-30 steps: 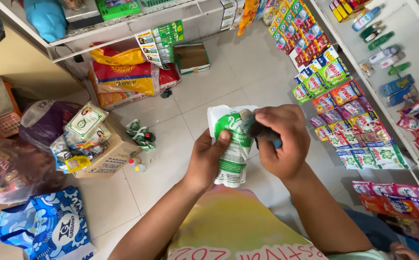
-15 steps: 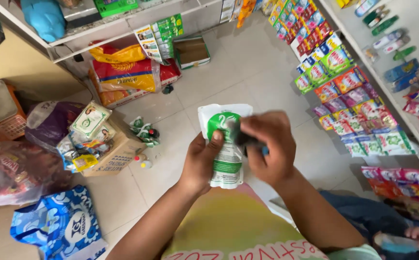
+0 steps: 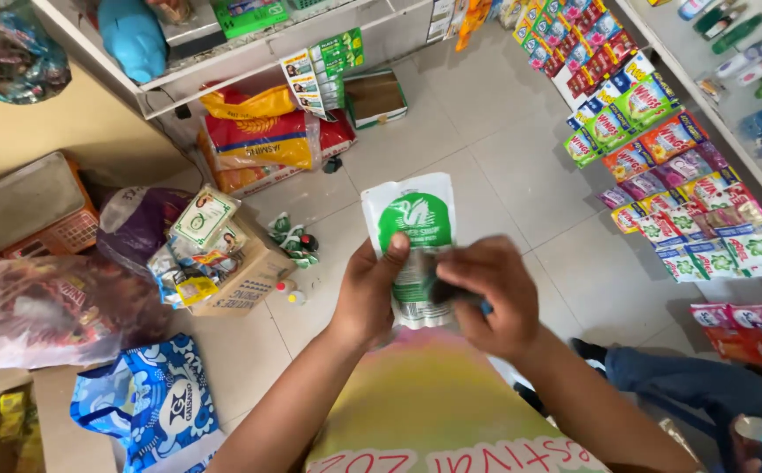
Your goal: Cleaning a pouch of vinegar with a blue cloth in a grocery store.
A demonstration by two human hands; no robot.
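I hold a white pouch with a green round emblem (image 3: 416, 219) upright in front of my chest. My left hand (image 3: 372, 293) grips its lower left edge, thumb on the front. My right hand (image 3: 490, 293) is closed around a dark marker-like object with a blue end (image 3: 451, 293), pressed against the lower part of the pouch. The motion blurs the marker, so its tip is unclear.
A cardboard box of packets (image 3: 223, 263) stands on the tiled floor at left, by plastic bags (image 3: 39, 315) and a blue patterned bag (image 3: 148, 407). Strips of colourful sachets (image 3: 652, 149) hang at right. Yellow and red sacks (image 3: 258, 131) lie under a white shelf (image 3: 223, 61).
The pouch and both hands have shifted slightly left and up in view as my head moved. My right hand has slid from the pouch's top down to its lower part.
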